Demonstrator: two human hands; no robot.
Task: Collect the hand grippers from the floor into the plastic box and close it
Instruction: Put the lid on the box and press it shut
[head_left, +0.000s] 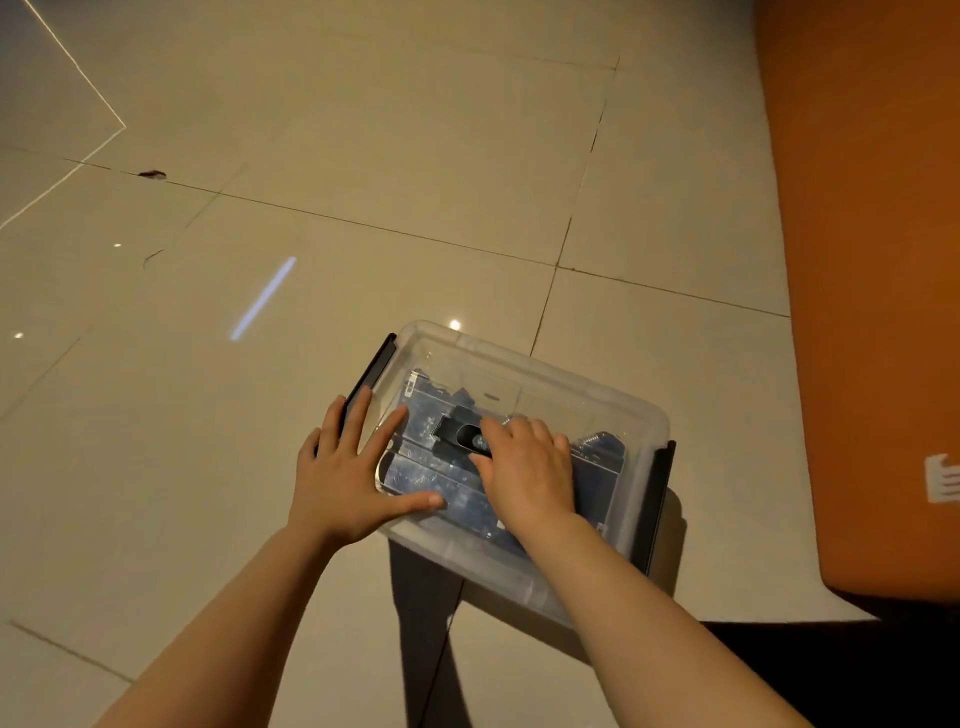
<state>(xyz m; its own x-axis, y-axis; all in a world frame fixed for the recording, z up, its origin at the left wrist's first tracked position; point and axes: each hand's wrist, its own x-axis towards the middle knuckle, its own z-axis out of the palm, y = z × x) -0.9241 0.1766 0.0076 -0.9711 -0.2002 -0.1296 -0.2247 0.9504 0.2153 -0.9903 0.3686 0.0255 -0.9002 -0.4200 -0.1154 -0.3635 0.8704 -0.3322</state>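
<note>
A clear plastic box (613, 397) stands on the tiled floor with its transparent lid (540, 384) lying on top. Through the lid I see dark blue hand grippers (428, 415) packed inside. My left hand (345, 467) rests flat on the lid's left edge with fingers spread, its fingertips beside the black left latch (371, 371). My right hand (524, 467) presses on the middle of the lid, fingers slightly bent, holding nothing. The black right latch (657, 504) stands away from the box side.
An orange surface (872, 312) runs along the right, close to the box. Beige floor tiles (311, 130) spread to the left and beyond, with a small dark scrap (153, 174) far left. A dark shadow lies under the box's near edge.
</note>
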